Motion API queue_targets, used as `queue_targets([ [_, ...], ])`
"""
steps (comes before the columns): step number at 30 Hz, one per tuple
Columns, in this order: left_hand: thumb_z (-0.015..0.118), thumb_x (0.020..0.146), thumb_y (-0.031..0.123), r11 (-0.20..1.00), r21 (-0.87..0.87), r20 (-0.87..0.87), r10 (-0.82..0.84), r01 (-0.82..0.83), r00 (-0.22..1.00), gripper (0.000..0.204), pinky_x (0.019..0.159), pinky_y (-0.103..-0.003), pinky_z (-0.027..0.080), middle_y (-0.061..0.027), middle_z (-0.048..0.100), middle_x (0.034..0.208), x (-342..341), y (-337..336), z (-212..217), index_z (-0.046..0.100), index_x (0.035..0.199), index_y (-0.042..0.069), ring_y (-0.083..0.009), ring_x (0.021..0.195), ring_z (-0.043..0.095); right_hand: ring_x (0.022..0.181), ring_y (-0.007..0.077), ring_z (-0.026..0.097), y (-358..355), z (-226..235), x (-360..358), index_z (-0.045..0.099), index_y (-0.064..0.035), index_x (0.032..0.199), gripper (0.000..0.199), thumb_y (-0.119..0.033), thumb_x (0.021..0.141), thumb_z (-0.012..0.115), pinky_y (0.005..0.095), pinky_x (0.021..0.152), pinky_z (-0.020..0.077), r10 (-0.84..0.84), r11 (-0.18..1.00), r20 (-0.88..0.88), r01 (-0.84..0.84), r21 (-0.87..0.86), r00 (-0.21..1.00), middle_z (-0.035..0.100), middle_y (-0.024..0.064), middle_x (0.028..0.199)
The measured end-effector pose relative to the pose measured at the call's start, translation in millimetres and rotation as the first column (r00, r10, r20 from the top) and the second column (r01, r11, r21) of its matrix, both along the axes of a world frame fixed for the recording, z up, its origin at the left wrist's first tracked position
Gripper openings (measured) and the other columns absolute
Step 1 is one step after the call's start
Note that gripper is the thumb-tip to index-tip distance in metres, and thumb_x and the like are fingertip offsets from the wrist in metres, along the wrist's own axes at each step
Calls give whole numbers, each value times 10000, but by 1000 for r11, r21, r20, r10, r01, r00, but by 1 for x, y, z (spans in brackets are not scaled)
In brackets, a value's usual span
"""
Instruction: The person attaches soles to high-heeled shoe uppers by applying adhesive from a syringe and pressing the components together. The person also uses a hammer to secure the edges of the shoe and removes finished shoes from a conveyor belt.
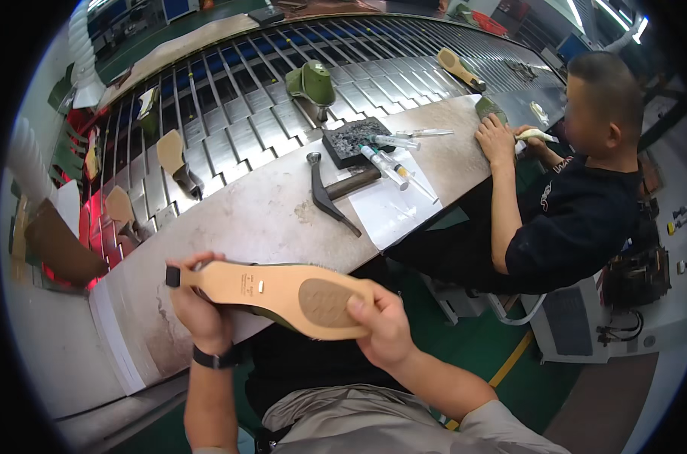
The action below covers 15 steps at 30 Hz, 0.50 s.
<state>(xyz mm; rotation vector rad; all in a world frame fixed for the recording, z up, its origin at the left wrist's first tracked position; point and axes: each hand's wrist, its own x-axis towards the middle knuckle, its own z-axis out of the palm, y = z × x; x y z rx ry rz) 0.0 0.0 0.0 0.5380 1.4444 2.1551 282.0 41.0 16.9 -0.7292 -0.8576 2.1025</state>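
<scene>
**Two hands on one upturned shoe at the bench**

Both hands were on the same shoe [275, 291], a pointed one held sole-up, so all you really saw was the tan sole with a darker brown pad at the toe end and a strip of olive green upper peeking out underneath. It sat in the near middle of the view, just off the near edge of the workbench [245, 219] and above the person's lap.

Left hand [200, 306] had the heel end, fingers curled round it with the thumb on top next to the little black heel tip. Right hand [381, 329] cupped the toe end from below, thumb pressed flat on the brown pad and the other fingers tucked under the shoe. A dark wristwatch [216, 357] sat on the left wrist.

Further out on the bench lay a hammer [332, 193], then a black block [356, 140] and a few syringes [389, 165] on a white sheet [392, 212]. Beyond that ran a slatted metal conveyor [237, 121] carrying a green shoe [311, 83] and some tan soles on lasts [173, 155].

Over on the right a co-worker in a dark shirt [578, 219] sat at the same bench with one hand flat on its surface; couldn't tell what they were gripping in the other.
</scene>
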Motion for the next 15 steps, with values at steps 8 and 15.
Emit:
queue_targets([
  [8, 360, 1158, 475, 812, -214, -568, -556, 543, 607, 694, 873, -358, 531, -154, 751, 961, -40, 44, 43, 747, 946, -61, -234, 910, 691, 757, 194, 660, 45, 55, -60, 628, -28, 1406, 611, -80, 843, 860, 323, 649, 539, -141, 397, 504, -418, 817, 852, 687, 106, 971],
  [15, 315, 1168, 506, 862, -77, -589, -445, 502, 674, 721, 874, -345, 523, -132, 748, 963, -36, 42, 32, 779, 1003, -20, -216, 910, 666, 650, 244, 636, 86, 93, -116, 714, -20, 1214, 476, -45, 764, 868, 357, 578, 518, -118, -97, 430, -441, 892, 895, 647, 79, 827],
])
